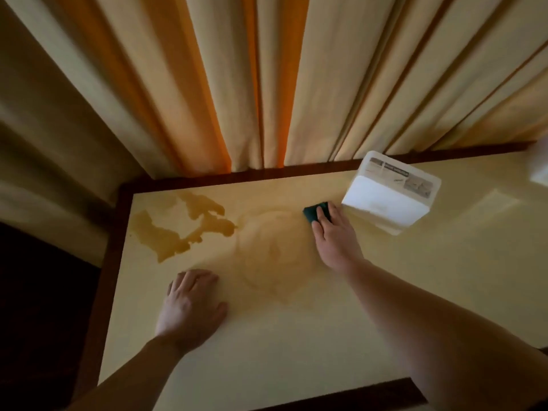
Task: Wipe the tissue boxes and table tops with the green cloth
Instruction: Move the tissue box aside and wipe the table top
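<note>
Both hands flat on table top [296, 336]: left hand [189, 304] spread, empty; right hand [333, 235] fingers straight, pressing green cloth [315, 214] just beside tissue box [388, 200]; cloth likely soft, limp, best driven under flat fingers

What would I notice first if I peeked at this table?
Probably the brown puddle spilled near the table's far left corner. Next, the right hand pressing a green cloth onto the tabletop beside a white tissue box, and the big cream and orange curtains hanging behind.
</note>
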A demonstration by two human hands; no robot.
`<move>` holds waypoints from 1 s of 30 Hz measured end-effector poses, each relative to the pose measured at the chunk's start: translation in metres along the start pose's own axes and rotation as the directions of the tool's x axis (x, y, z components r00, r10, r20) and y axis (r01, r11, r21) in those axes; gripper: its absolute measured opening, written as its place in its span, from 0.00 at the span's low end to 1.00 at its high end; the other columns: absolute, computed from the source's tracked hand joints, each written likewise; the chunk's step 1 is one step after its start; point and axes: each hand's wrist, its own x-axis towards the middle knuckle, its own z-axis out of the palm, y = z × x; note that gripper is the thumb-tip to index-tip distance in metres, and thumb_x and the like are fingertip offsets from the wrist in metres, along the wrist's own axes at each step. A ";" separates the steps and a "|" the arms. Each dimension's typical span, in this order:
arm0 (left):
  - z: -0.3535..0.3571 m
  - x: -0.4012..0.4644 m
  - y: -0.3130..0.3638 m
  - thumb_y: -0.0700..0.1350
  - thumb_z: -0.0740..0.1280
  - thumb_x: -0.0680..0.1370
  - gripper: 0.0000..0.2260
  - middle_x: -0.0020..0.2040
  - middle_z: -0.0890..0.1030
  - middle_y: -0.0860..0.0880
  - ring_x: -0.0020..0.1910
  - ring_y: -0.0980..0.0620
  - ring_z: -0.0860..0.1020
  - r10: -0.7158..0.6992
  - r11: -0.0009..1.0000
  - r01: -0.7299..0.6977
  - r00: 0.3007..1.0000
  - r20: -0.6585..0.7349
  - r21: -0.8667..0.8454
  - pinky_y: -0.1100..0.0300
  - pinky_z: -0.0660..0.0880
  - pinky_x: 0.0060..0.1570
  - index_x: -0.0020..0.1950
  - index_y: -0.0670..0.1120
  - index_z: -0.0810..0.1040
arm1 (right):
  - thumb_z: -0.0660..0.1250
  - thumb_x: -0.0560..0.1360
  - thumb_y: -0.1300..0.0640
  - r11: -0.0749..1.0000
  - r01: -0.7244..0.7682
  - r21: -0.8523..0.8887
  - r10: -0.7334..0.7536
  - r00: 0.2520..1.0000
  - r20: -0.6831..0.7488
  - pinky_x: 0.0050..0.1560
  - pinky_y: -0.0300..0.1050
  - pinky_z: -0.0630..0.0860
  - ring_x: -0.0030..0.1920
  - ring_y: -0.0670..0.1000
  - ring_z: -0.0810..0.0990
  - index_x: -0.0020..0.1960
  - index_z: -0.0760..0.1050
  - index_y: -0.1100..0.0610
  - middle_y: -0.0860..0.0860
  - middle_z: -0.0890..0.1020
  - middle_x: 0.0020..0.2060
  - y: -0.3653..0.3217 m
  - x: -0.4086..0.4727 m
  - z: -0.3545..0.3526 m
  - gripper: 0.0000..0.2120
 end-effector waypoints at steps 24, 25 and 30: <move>0.004 -0.009 -0.002 0.61 0.66 0.69 0.28 0.63 0.76 0.49 0.64 0.44 0.73 -0.076 0.997 0.076 0.997 -0.004 0.031 0.44 0.70 0.68 0.65 0.49 0.79 | 0.46 0.87 0.44 0.967 0.176 -0.182 -0.161 0.983 0.093 0.82 0.57 0.49 0.83 0.56 0.49 0.84 0.54 0.52 0.55 0.51 0.84 -0.027 -0.006 0.017 0.28; 0.003 -0.009 -0.001 0.61 0.65 0.69 0.28 0.63 0.76 0.49 0.64 0.43 0.72 -0.077 0.996 0.077 0.997 -0.003 0.037 0.43 0.70 0.69 0.66 0.48 0.79 | 0.47 0.87 0.44 0.965 0.181 -0.191 -0.162 0.981 0.110 0.82 0.57 0.49 0.83 0.57 0.49 0.84 0.53 0.52 0.55 0.51 0.84 -0.040 0.011 0.017 0.28; 0.004 -0.008 -0.001 0.61 0.66 0.68 0.29 0.63 0.76 0.47 0.64 0.42 0.73 -0.076 0.995 0.076 0.997 -0.007 0.069 0.43 0.70 0.68 0.66 0.48 0.79 | 0.45 0.88 0.44 0.915 0.356 -0.191 -0.310 0.922 0.234 0.82 0.56 0.46 0.83 0.55 0.46 0.84 0.50 0.47 0.51 0.47 0.84 -0.108 0.041 0.034 0.26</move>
